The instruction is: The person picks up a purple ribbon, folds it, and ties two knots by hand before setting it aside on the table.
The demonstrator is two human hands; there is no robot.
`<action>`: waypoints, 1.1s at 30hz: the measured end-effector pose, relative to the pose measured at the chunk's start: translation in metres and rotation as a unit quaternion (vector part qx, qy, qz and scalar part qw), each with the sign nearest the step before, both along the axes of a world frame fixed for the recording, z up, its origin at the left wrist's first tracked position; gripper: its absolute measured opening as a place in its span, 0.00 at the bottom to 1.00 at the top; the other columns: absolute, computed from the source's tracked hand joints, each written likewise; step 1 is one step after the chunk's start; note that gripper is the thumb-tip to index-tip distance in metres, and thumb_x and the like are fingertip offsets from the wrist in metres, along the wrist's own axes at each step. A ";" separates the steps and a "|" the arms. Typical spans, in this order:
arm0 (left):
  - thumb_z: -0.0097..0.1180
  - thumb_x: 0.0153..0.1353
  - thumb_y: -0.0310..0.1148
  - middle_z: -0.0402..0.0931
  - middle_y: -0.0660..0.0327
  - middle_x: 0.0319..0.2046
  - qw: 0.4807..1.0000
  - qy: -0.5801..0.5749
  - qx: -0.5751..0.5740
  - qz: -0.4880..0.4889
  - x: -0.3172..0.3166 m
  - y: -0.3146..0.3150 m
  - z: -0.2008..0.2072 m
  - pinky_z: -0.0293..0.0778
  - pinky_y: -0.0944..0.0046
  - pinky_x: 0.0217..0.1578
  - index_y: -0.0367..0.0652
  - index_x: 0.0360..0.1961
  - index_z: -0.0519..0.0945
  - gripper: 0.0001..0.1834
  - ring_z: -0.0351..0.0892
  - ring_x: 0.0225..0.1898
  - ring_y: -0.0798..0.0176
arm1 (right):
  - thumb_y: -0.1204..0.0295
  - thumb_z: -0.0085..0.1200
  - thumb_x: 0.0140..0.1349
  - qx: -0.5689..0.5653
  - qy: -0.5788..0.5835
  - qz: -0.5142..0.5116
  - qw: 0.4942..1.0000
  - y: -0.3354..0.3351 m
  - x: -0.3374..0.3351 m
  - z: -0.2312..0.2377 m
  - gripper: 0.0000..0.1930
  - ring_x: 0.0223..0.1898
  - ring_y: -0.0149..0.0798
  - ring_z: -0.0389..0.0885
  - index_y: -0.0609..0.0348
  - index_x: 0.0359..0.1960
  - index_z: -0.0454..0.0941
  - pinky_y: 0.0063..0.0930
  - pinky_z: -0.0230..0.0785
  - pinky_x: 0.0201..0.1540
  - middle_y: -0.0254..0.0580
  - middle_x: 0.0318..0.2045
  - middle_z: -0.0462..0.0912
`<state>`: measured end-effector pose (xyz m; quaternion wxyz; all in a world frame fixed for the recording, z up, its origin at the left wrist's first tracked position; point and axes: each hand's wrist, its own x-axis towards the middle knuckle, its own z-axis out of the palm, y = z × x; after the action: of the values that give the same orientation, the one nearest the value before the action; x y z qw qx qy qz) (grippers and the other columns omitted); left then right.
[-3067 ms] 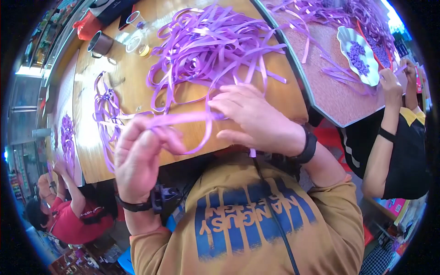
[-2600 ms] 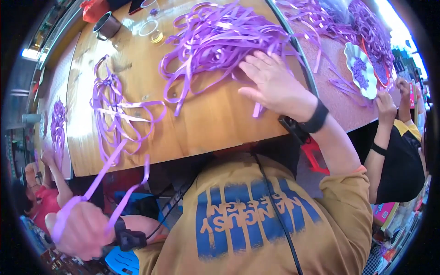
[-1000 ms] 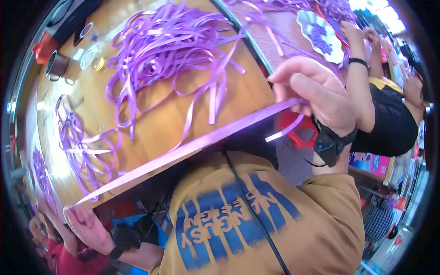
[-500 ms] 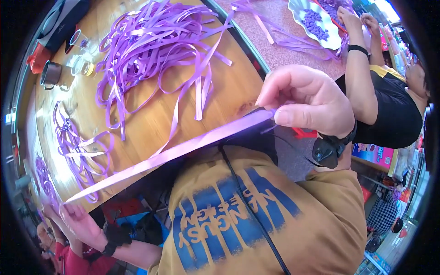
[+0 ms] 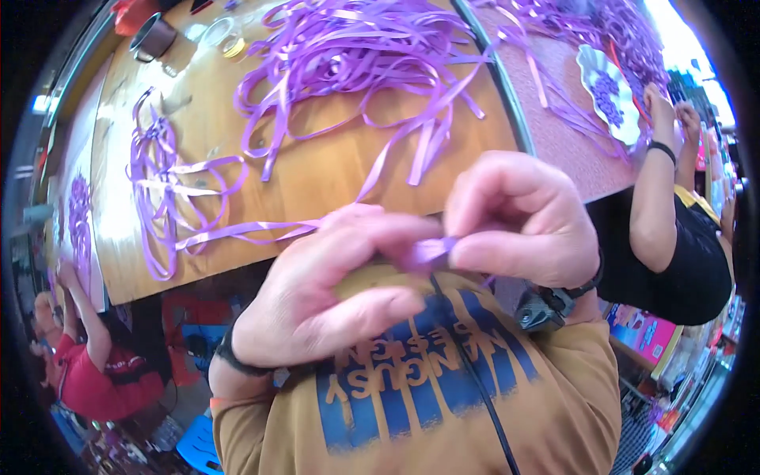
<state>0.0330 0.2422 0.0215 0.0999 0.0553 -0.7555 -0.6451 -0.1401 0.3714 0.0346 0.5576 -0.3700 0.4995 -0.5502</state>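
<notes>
My right hand (image 5: 526,222) pinches a short piece of purple ribbon (image 5: 431,252) between thumb and fingertips, in front of my chest. My left hand (image 5: 332,285) is beside it, its thumb well apart from its stretched fingers. The left fingertips are smeared by motion near the ribbon, and whether they touch it is unclear. A long ribbon strand (image 5: 277,230) lies along the table's near edge and passes behind my left hand. Beyond both hands lies a big heap of purple ribbons (image 5: 340,67). A smaller ribbon bundle (image 5: 154,178) rests on the left of the table.
On the wooden table (image 5: 317,170) stand a dark mug (image 5: 152,37) and a clear cup (image 5: 220,33) at the far left. To the right, a white scalloped dish (image 5: 590,63) holds small purple pieces. One person (image 5: 661,229) works at the right, another (image 5: 103,372) at the left.
My left hand has left the far end of the stretched ribbon and come right, up to my right hand. The right hand keeps its pinch. The view has shifted.
</notes>
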 end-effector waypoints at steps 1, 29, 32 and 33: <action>0.56 0.53 0.35 0.75 0.59 0.33 0.998 -0.057 0.027 -0.031 0.002 -0.004 -0.006 0.63 0.65 0.46 0.35 0.35 0.77 0.14 0.71 0.38 0.64 | 0.84 0.57 0.47 -0.028 0.036 -0.010 0.999 0.003 -0.005 -0.001 0.09 0.27 0.25 0.72 0.63 0.28 0.70 0.15 0.62 0.29 0.39 0.28 0.74; 0.55 0.56 0.28 0.70 0.71 0.24 0.949 -0.104 0.137 0.264 0.069 -0.025 -0.023 0.59 0.80 0.25 0.35 0.32 0.77 0.06 0.63 0.25 0.81 | 0.77 0.46 0.60 0.014 0.213 0.015 0.977 -0.043 0.038 -0.022 0.05 0.35 0.23 0.69 0.64 0.35 0.72 0.17 0.62 0.38 0.36 0.35 0.72; 0.56 0.56 0.28 0.69 0.71 0.23 0.945 -0.096 0.144 0.277 0.074 -0.027 -0.029 0.58 0.80 0.24 0.35 0.31 0.77 0.06 0.62 0.24 0.81 | 0.78 0.48 0.58 -0.012 0.410 -0.045 0.911 -0.044 0.036 -0.031 0.05 0.35 0.29 0.72 0.64 0.35 0.72 0.20 0.63 0.39 0.39 0.36 0.73; 0.56 0.56 0.28 0.69 0.71 0.23 0.945 -0.096 0.146 0.277 0.074 -0.027 -0.029 0.58 0.80 0.24 0.35 0.31 0.77 0.06 0.62 0.24 0.81 | 0.78 0.49 0.57 -0.087 0.525 -0.052 0.845 -0.046 0.033 -0.037 0.09 0.37 0.37 0.74 0.64 0.39 0.72 0.24 0.64 0.41 0.45 0.39 0.73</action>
<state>0.1069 0.2154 -0.0074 0.1926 0.3381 -0.6139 -0.6868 -0.1067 0.3254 -0.0022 0.1477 -0.6242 0.6862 -0.3430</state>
